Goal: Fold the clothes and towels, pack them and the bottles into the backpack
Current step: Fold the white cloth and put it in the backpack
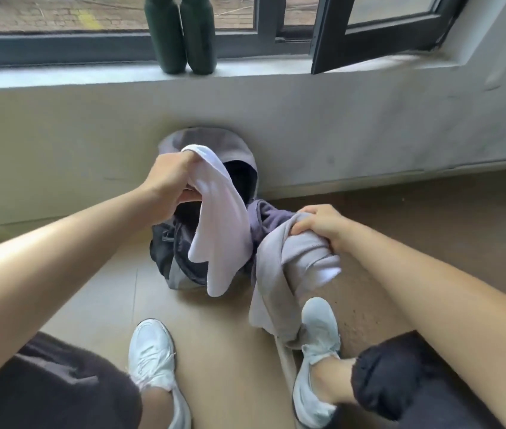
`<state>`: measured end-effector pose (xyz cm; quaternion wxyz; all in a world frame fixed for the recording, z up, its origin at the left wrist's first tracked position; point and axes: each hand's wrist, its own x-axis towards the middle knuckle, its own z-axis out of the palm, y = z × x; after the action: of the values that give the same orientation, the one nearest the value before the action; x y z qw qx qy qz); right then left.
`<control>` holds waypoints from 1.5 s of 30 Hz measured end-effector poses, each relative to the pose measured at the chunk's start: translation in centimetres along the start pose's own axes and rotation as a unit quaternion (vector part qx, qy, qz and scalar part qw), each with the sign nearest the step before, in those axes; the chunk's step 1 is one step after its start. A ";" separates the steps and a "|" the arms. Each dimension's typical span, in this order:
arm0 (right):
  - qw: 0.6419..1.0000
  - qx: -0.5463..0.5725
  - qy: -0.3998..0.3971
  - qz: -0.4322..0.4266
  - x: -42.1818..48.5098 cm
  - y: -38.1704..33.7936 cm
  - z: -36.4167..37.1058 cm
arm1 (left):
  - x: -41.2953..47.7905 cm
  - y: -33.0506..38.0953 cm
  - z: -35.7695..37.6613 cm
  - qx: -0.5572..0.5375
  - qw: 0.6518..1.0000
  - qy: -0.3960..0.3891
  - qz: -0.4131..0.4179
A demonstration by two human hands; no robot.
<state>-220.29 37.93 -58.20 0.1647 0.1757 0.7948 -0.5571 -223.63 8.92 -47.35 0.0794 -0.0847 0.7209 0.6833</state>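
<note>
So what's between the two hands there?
In the head view, the white towel hanging from the left hand, then dark purple cloth beside the right hand.

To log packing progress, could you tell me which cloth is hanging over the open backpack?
The white towel, gripped by the left hand; the grey cloth in the right hand hangs beside the backpack.

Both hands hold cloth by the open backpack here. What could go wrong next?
1. The white towel hangs loose from the left hand over the backpack opening; it may go in bunched, not folded.
2. The grey cloth gripped by the right hand trails down to the right shoe and could get stepped on.
3. The green bottles stand on the window sill, easily forgotten.
</note>
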 end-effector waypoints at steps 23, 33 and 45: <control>0.986 -0.015 -0.165 -0.006 0.0 -0.8 7.4 | 2.4 -2.7 -0.2 0.263 0.958 -0.076 0.090; 0.969 -0.071 0.090 -0.218 -4.7 -12.8 6.9 | 1.5 2.9 2.3 0.210 0.963 -0.021 0.165; 0.967 -0.157 -0.039 -0.198 -0.8 -11.3 0.7 | 5.5 1.3 -0.3 0.289 0.932 0.023 0.219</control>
<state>-224.76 33.54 -48.69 0.1077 -0.0356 0.8843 -0.4529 -229.32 8.59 -47.34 -0.0676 0.0866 0.8895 0.4436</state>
